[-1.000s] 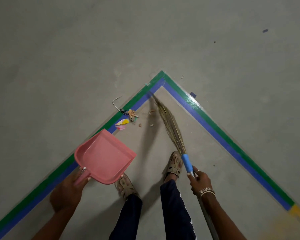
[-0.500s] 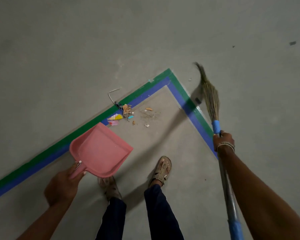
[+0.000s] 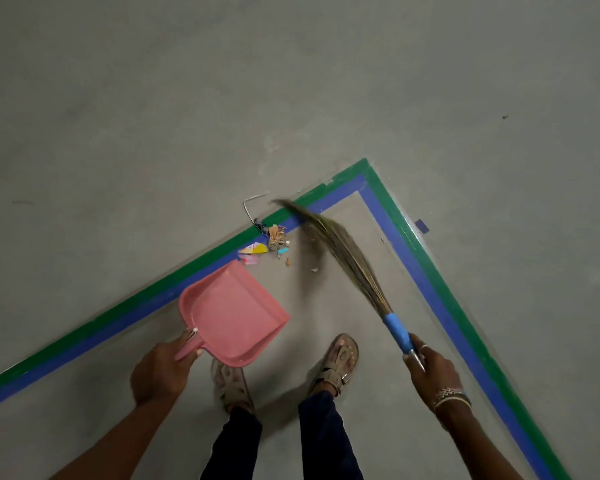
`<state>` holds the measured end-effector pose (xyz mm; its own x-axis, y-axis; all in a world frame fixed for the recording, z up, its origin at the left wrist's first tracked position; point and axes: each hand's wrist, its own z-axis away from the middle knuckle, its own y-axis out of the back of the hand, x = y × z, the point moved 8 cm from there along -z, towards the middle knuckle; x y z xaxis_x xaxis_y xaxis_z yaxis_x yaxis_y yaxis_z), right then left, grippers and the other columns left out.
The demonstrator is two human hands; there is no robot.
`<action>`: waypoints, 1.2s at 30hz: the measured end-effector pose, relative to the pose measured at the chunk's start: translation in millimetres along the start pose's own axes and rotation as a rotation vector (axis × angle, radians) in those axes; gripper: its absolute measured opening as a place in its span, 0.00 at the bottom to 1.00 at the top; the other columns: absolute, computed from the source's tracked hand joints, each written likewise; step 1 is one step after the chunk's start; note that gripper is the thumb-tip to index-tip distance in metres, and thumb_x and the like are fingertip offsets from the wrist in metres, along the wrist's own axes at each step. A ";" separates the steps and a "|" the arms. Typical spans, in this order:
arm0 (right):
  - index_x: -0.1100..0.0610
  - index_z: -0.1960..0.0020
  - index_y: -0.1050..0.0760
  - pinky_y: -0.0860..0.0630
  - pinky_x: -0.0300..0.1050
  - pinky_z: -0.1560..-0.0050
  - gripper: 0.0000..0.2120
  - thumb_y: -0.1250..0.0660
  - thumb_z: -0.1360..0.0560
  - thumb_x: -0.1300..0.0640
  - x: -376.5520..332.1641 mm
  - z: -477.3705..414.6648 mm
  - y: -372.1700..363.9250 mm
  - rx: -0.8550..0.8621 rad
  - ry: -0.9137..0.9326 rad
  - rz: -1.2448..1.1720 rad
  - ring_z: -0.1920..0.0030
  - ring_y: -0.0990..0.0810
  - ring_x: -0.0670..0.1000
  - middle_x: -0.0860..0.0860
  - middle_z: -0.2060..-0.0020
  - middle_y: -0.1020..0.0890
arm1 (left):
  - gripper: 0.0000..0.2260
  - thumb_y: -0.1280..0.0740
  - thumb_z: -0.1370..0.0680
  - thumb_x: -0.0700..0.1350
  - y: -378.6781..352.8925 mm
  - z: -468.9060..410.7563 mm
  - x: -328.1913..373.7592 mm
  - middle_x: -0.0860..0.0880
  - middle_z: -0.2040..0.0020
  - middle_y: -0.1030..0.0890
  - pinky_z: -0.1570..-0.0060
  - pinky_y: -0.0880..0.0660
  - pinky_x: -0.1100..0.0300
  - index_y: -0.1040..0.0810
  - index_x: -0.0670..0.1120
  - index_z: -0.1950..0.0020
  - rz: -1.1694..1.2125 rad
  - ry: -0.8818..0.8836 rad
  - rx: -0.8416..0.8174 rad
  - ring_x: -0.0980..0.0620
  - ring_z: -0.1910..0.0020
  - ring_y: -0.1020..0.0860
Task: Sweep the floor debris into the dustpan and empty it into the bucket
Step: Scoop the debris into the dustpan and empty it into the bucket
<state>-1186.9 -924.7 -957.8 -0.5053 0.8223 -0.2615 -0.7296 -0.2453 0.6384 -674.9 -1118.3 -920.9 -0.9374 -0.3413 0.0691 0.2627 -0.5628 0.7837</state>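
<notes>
Dustpan (image 3: 234, 311): pink, your left hand (image 3: 160, 372) gripping handle, mouth near debris (image 3: 274, 242) on tape corner. Broom (image 3: 343, 258): your right hand (image 3: 430, 367) clamped on shaft, bristles blurred beside debris.

We view the scene through one wide-angle camera worn on the head, facing forward and steeply down at the grey floor (image 3: 153, 98). Nearest the lens, at the lower edge, we see the left hand (image 3: 160, 372) gripping the dustpan (image 3: 232, 313) and the right hand (image 3: 430, 368) gripping the broom (image 3: 347, 258); the taped corner (image 3: 369, 171) lies farther ahead, near centre.
</notes>
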 end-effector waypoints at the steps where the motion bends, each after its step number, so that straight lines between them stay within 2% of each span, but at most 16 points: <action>1: 0.44 0.27 0.30 0.26 0.45 0.54 0.24 0.33 0.23 0.50 0.4 4.3 -3.4 0.005 0.015 -0.009 0.48 0.17 0.57 0.53 0.47 0.15 | 0.21 0.26 0.29 0.61 0.2 -5.6 -11.0 0.44 0.49 0.15 0.57 0.20 0.50 0.21 0.63 0.37 -0.019 0.010 -0.008 0.37 0.50 0.17; 4: 0.44 0.27 0.31 0.23 0.47 0.55 0.27 0.30 0.25 0.49 1.0 2.5 -8.6 0.049 0.042 -0.035 0.51 0.16 0.57 0.53 0.50 0.14 | 0.22 0.31 0.30 0.66 -3.6 -23.7 -39.2 0.45 0.49 0.15 0.57 0.20 0.50 0.21 0.65 0.37 -0.026 0.011 0.014 0.37 0.51 0.17; 8: 0.48 0.29 0.29 0.24 0.48 0.57 0.26 0.29 0.25 0.49 -13.9 -32.1 -7.0 0.138 0.109 -0.028 0.50 0.16 0.60 0.56 0.51 0.15 | 0.21 0.25 0.28 0.59 -15.0 -57.2 -60.0 0.42 0.44 0.16 0.54 0.23 0.48 0.21 0.61 0.35 -0.050 0.064 0.028 0.35 0.48 0.18; 11: 0.53 0.28 0.29 0.23 0.51 0.51 0.26 0.29 0.24 0.52 -28.6 -87.4 -9.6 0.177 0.134 -0.012 0.46 0.18 0.62 0.60 0.45 0.17 | 0.22 0.24 0.28 0.57 -39.0 -97.0 -71.7 0.41 0.44 0.16 0.54 0.23 0.49 0.21 0.59 0.35 -0.034 0.037 0.022 0.36 0.46 0.18; 15: 0.58 0.27 0.30 0.24 0.56 0.46 0.26 0.30 0.23 0.55 -54.7 -172.6 -19.6 0.233 0.197 0.072 0.44 0.20 0.68 0.67 0.42 0.20 | 0.24 0.30 0.29 0.64 -83.1 -166.7 -78.3 0.44 0.43 0.16 0.51 0.23 0.49 0.21 0.59 0.34 -0.013 -0.036 0.013 0.38 0.44 0.18; 17: 0.58 0.26 0.31 0.25 0.57 0.45 0.26 0.31 0.22 0.54 -58.2 -219.3 -33.3 0.229 0.219 0.096 0.44 0.21 0.69 0.68 0.41 0.20 | 0.22 0.27 0.28 0.61 -103.2 -194.5 -73.7 0.45 0.41 0.17 0.50 0.23 0.49 0.21 0.58 0.34 -0.020 -0.062 0.033 0.40 0.42 0.19; 19: 0.51 0.25 0.34 0.21 0.56 0.50 0.26 0.33 0.22 0.51 -51.6 -262.5 -54.6 0.190 0.234 0.111 0.53 0.17 0.67 0.66 0.46 0.18 | 0.21 0.25 0.27 0.56 -117.7 -215.3 -68.5 0.45 0.41 0.17 0.50 0.24 0.48 0.20 0.56 0.34 0.009 -0.077 0.059 0.39 0.42 0.19; 21: 0.43 0.26 0.39 0.20 0.55 0.63 0.27 0.33 0.22 0.52 -35.6 -294.8 -83.2 0.120 0.237 0.082 0.66 0.16 0.61 0.61 0.54 0.16 | 0.21 0.25 0.27 0.56 -129.5 -235.2 -69.4 0.42 0.43 0.16 0.53 0.24 0.48 0.21 0.56 0.34 0.019 -0.090 0.072 0.38 0.44 0.19; 23: 0.40 0.26 0.39 0.21 0.54 0.65 0.30 0.32 0.23 0.55 -17.5 -311.2 -111.0 0.070 0.249 0.070 0.72 0.18 0.56 0.59 0.57 0.17 | 0.22 0.27 0.26 0.58 -138.8 -252.0 -70.8 0.41 0.45 0.16 0.56 0.25 0.49 0.22 0.57 0.33 0.009 -0.130 0.067 0.37 0.46 0.19; 27: 0.34 0.26 0.41 0.18 0.55 0.62 0.36 0.29 0.25 0.58 7.8 -302.7 -159.6 -0.001 0.256 0.032 0.66 0.18 0.57 0.59 0.52 0.17 | 0.24 0.27 0.28 0.59 -143.4 -276.7 -58.4 0.40 0.46 0.16 0.53 0.22 0.49 0.21 0.55 0.34 0.097 -0.173 0.079 0.39 0.46 0.18; 31: 0.28 0.28 0.43 0.19 0.52 0.52 0.39 0.28 0.25 0.58 17.6 -265.3 -204.4 -0.107 0.301 0.038 0.56 0.22 0.47 0.53 0.42 0.18 | 0.24 0.25 0.28 0.58 -149.8 -295.6 -40.8 0.42 0.45 0.16 0.51 0.22 0.51 0.20 0.53 0.34 0.186 -0.183 0.091 0.42 0.45 0.18; 34: 0.31 0.27 0.41 0.19 0.51 0.47 0.37 0.28 0.25 0.59 14.8 -226.5 -228.6 -0.217 0.357 0.036 0.50 0.21 0.44 0.48 0.37 0.20 | 0.24 0.24 0.30 0.57 -156.7 -308.1 -24.0 0.43 0.45 0.15 0.50 0.21 0.51 0.20 0.55 0.35 0.218 -0.153 0.089 0.42 0.46 0.17; 36: 0.35 0.26 0.40 0.21 0.43 0.46 0.35 0.29 0.24 0.59 11.3 -200.5 -241.7 -0.282 0.388 0.057 0.49 0.20 0.42 0.45 0.37 0.21 | 0.26 0.25 0.33 0.59 -161.3 -318.0 -21.5 0.43 0.45 0.16 0.49 0.21 0.49 0.19 0.55 0.36 0.240 -0.116 0.093 0.43 0.46 0.17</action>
<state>-1108.7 -959.0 -1260.3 -0.6438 0.5641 -0.5170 -0.7649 -0.4581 0.4527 -624.4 -1259.6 -1245.1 -0.8724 -0.3646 0.3256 0.4631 -0.4034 0.7892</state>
